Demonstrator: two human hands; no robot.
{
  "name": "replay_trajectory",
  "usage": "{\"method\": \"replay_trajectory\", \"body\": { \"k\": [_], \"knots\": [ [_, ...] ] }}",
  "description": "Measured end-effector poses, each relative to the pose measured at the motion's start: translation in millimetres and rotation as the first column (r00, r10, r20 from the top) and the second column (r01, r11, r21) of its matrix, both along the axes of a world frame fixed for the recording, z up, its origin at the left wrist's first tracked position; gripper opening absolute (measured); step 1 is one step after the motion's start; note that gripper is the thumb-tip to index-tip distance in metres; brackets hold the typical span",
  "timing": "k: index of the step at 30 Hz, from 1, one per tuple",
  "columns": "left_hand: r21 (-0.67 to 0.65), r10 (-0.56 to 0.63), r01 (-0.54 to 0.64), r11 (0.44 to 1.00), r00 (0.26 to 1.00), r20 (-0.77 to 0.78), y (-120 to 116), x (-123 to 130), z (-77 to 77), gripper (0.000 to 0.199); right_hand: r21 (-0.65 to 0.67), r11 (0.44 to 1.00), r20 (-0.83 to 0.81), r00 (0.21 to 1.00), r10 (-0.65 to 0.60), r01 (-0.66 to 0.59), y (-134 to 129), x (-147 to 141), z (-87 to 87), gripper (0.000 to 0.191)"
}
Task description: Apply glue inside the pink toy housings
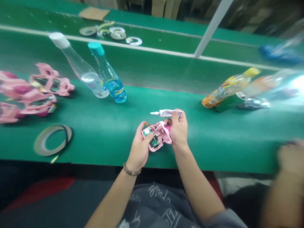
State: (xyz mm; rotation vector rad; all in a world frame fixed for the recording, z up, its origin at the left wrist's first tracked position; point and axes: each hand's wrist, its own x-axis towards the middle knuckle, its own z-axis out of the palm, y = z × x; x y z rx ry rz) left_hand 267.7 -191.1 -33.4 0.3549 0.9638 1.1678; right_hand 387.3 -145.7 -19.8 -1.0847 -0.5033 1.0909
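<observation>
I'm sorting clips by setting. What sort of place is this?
Probably a factory electronics assembly line. A long green workbench runs across the view, the left hand holds a pink casing with circuit boards, the right hand holds a glue tube, and more pink casings lie nearby.

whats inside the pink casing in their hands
Green circuit boards show through the pink plastic casing; whatever lies under the left hand and right hand cannot be seen.

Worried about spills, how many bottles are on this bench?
4: a white-capped bottle and a teal-capped bottle left, a yellow-capped bottle and a glare-washed one right; glare may hide more.
</observation>
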Motion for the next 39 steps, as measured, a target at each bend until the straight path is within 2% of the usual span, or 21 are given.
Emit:
{"method": "replay_trajectory", "body": {
  "k": [3,6,10,13,15,17,20,22,25,28,30,32,35,37,39],
  "knots": [
    [0.057,-0.004,0.006,0.998,0.999,-0.040,-3,-2,0.8,0.074,0.018,0.999,0.038,0.999,0.039,-0.040,2,1,2.2,0.024],
    [0.084,0.021,-0.023,0.996,0.999,0.025,-6,-3,4.0,0.069,0.030,0.999,0.025,1.000,-0.013,0.012,1,-2,1.1,0.027],
    [0.053,0.054,-0.063,0.997,0.987,0.153,-7,0,3.6,0.066,0.125,0.975,0.079,0.977,-0.196,0.185,-7,-10,-2.4,0.026],
    [0.008,0.062,-0.066,0.998,0.975,0.212,-7,3,1.8,0.066,0.276,0.908,0.195,0.906,-0.375,0.316,-13,-16,-6.2,0.020],
    [-0.025,0.046,-0.041,0.999,0.970,0.241,-7,5,2.2,0.063,0.375,0.857,0.248,0.852,-0.461,0.354,-16,-19,-10.1,0.020],
    [-0.045,0.028,-0.018,0.999,0.969,0.245,-6,7,3.4,0.056,0.445,0.832,0.287,0.827,-0.483,0.331,-19,-22,-14.7,0.019],
    [-0.034,0.034,-0.028,0.999,0.978,0.204,-3,9,4.1,0.050,0.499,0.838,0.342,0.839,-0.423,0.219,-23,-24,-18.6,0.011],
    [-0.005,0.044,-0.043,0.999,0.983,0.180,0,10,2.8,0.053,0.473,0.863,0.338,0.867,-0.366,0.179,-25,-24,-16.2,0.010],
    [0.048,0.057,-0.062,0.997,0.992,0.109,0,13,0.0,0.067,0.317,0.915,0.200,0.926,-0.321,0.249,-27,-23,-4.6,0.015],
    [0.196,0.109,-0.083,0.977,0.986,-0.125,-5,21,-0.7,0.084,0.118,0.942,-0.039,0.949,-0.312,0.314,-29,-21,9.4,0.011],
    [0.340,0.165,-0.049,0.939,0.932,-0.321,-10,26,-0.7,0.088,0.009,0.954,-0.128,0.947,-0.296,0.300,-31,-18,15.9,0.011],
    [0.466,0.225,0.013,0.885,0.863,-0.452,-16,30,-1.8,0.090,-0.052,0.957,-0.136,0.947,-0.291,0.287,-33,-14,18.5,0.014],
    [0.576,0.273,0.117,0.809,0.793,-0.545,-23,31,-5.6,0.090,-0.067,0.954,-0.099,0.949,-0.299,0.294,-35,-8,14.4,0.015],
    [0.592,0.269,0.188,0.784,0.757,-0.595,-27,29,-7.4,0.089,-0.067,0.947,-0.059,0.946,-0.318,0.314,-36,-7,7.8,0.016],
    [0.582,0.243,0.216,0.784,0.756,-0.608,-29,27,-6.8,0.089,-0.075,0.948,0.015,0.951,-0.309,0.309,-36,-9,0.6,0.018]
  ]
}}
